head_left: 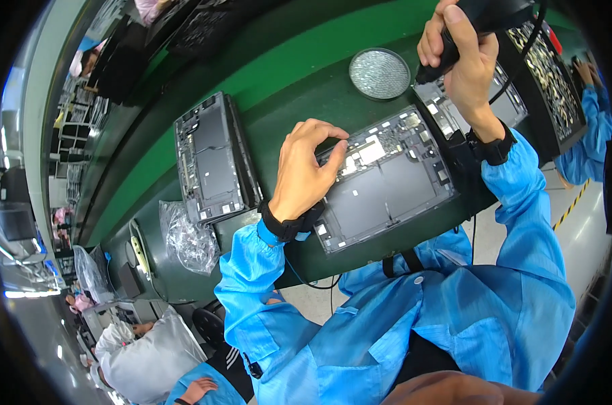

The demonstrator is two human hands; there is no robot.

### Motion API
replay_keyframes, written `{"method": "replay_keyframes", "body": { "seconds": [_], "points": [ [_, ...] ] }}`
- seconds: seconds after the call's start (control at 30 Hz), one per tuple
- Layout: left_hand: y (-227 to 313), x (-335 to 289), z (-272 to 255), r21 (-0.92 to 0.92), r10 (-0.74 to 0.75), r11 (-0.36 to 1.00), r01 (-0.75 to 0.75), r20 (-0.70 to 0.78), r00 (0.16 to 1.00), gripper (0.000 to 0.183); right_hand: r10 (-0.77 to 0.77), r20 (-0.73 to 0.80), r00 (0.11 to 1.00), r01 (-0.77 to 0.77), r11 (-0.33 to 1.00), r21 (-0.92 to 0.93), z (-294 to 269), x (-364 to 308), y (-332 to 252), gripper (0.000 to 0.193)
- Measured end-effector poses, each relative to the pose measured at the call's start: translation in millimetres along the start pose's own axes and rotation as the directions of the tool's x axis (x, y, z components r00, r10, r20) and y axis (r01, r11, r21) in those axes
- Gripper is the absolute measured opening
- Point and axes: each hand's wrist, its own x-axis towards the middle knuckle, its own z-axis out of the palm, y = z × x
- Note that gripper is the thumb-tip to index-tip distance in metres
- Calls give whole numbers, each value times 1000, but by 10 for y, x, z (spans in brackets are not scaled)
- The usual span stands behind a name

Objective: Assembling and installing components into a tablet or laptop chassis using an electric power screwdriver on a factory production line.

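An opened laptop base (pixel 394 182) lies in front of me, its circuit board, battery cells and several small white stickers exposed. My left hand (pixel 304 165) is over its left far corner, thumb and index fingertips brought close together in a pinch; anything between them is too small to make out. Raised at the upper right, my right hand (pixel 464 61) wraps round a black corded handheld tool (pixel 495 15), whose exact kind I cannot tell. Beneath that hand lies a second opened laptop base (pixel 510 91), partly hidden. Both wrists wear black bands.
A stack of opened laptop bases (pixel 211 158) stands left on the green bench (pixel 279 101). A round dish (pixel 379 73) sits at the back. Clear plastic wrap (pixel 186 236) lies near the stack. A black tray of small parts (pixel 545 81) is right, beside another person's blue sleeve (pixel 586 152).
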Motion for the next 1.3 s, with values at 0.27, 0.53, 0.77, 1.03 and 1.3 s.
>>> {"method": "replay_keyframes", "body": {
  "seconds": [0.27, 0.53, 0.77, 1.03, 1.3],
  "points": [
    [271, 141, 474, 163, 239, 949, -271, 188, 952, 35, 126, 61, 990, -125, 992, -17, -128, -533, -175, 23],
    [290, 216, 565, 232, 239, 924, -304, 271, 933, 36, 147, 98, 984, -147, 989, -10, -76, -567, -37, 22],
    [286, 230, 552, 265, 258, 903, -338, 295, 920, 36, 141, 128, 982, -141, 990, -8, -80, -570, -13, 23],
    [295, 224, 551, 355, 275, 849, -391, 335, 901, 40, 137, 146, 980, -139, 990, 2, -78, -579, 10, 24],
    [295, 233, 531, 379, 284, 823, -423, 370, 885, 42, 146, 159, 976, -146, 989, -12, -54, -578, 40, 24]
  ]
}}
